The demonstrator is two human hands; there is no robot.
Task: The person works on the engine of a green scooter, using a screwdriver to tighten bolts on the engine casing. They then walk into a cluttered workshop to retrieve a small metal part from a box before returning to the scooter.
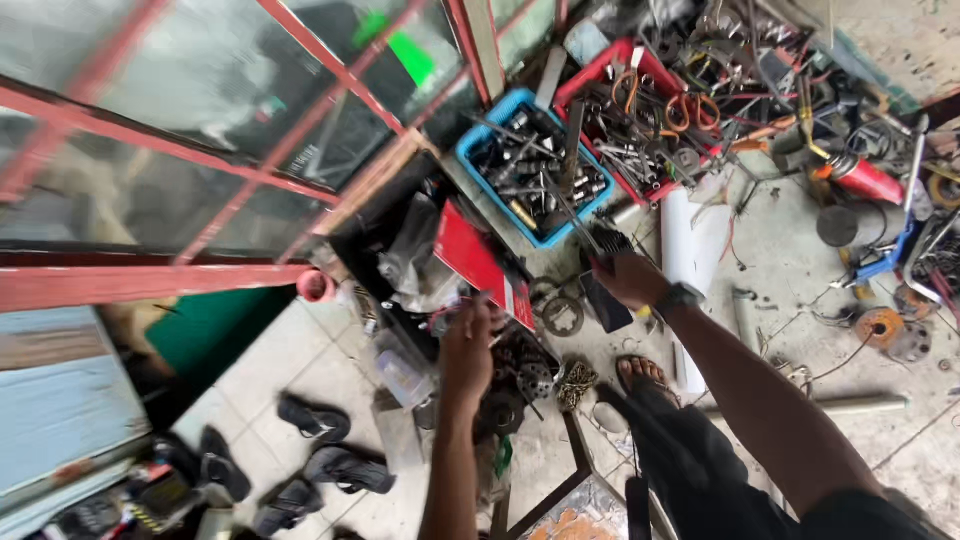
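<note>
The right hand [628, 278] is closed round a dark flat part [604, 300], thumb on top, so the part hangs below the fist with its ribbed end toward the bins; a watch [677, 297] sits on that wrist. The left hand [468, 345] reaches lower, fingers curled at the edge of a red box [470, 255], apparently pinching something small; what it is cannot be made out. The box leans tilted against a black case [375, 215], probably propped there because the floor [300, 360] around it is crowded.

Just below the hands lie gears and a chain [575, 382], heaped beside the person's one visible sandalled foot [640, 375].

Farther out stand two bins side by side: one blue bin [478, 135] and one red bin [575, 92], both packed with tools, kept within arm's reach. A white tube [682, 240] lies along the floor by the red bin.

At the floor's lower left are about five dark sandals [315, 418], left loose near the red-framed glass door [200, 150].
</note>
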